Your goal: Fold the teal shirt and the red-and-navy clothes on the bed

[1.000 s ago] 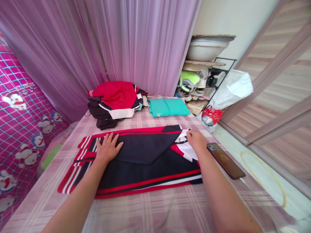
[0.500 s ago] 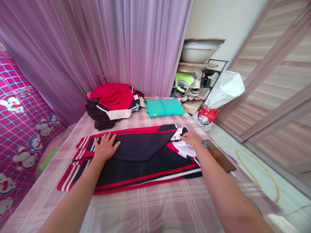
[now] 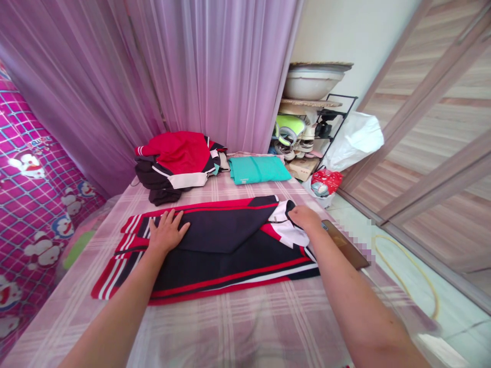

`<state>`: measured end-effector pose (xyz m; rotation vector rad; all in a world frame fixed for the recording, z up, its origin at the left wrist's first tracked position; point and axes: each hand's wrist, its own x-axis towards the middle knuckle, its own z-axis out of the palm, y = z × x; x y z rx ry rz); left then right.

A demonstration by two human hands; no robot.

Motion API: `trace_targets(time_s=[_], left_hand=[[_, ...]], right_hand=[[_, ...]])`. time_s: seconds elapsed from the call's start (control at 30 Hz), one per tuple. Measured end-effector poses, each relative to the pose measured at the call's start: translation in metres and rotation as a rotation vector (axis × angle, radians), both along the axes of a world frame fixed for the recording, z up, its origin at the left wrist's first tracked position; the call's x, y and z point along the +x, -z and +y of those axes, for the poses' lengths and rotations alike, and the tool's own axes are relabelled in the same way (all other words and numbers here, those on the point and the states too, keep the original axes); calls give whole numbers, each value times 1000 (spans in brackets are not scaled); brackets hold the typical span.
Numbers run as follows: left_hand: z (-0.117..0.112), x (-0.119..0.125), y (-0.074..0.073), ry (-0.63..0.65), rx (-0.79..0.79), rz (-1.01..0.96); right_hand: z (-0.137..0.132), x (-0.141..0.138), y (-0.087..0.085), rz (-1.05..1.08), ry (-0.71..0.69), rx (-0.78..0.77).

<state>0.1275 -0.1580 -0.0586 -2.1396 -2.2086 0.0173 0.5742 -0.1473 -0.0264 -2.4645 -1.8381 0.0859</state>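
A navy jacket [image 3: 226,237] with red and white stripes lies folded lengthwise on the checked bed cover, its white-and-navy collar end to the right and its striped cuffs and hem to the left. My left hand [image 3: 167,231] rests flat on the left part, fingers spread over the dark cloth. At the other end, my right hand [image 3: 305,219] is closed on the edge of the collar. Its fingertips are partly hidden by the hand itself. Just beside my right wrist lies a brown phone or tablet [image 3: 347,248], partly covered by the forearm.
Behind the jacket sit a heap of red and black clothes [image 3: 176,158] and a folded turquoise garment [image 3: 260,169]. A purple curtain [image 3: 222,71] hangs beyond the bed. A rack with shoes and basins [image 3: 314,84] stands at the back right, near a wooden wardrobe [image 3: 433,128].
My right hand has shifted very slightly on the collar, its fingers lying a little nearer the collar's edge. My left hand and the jacket stay where they were.
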Motion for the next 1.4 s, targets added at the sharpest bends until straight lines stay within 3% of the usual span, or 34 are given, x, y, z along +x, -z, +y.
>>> trace_targets(time_s=[0.07,0.17,0.23,0.3,0.4,0.53,0.67,0.8,0.9,1.0,1.1,1.2,1.3,1.4], left_hand=[[0,0,1,0,-5,-7],[0,-1,1,8,-1,-16],[-1,-1,1,12,2,-18],[-2,0,1,15,4,-24],[-4,0,0,16,-2,-33],[-6,2,-2,11,-15,-40],[-7,4,-3,2,-19,-71],[-8,5,-4,2,-17,-89],[-9,4,-3,0,-13,-79],[-8,4,0,-6,-19,-76],[-8,3,2,-5,-17,-87],[-8,4,1,-11,-18,-98],[-8,5,0,-9,-22,-101],[-8,6,-1,0,-25,-101]], right_hand=[[-1,-16,-5,35,-17,109],[0,-52,-6,60,-282,305],[4,-78,1,49,-470,311],[9,-99,11,27,-559,232],[19,-110,28,-10,-510,65],[28,-93,43,-80,-345,-94],[33,-76,40,-150,-278,-97],[34,-94,25,-159,-247,37],[30,-123,23,-128,-436,166],[26,-141,33,-68,-604,53],[30,-133,43,-35,-484,-103],[38,-114,42,-63,-338,-145],[40,-109,35,-83,-293,-112],[33,-127,33,-57,-357,9]])
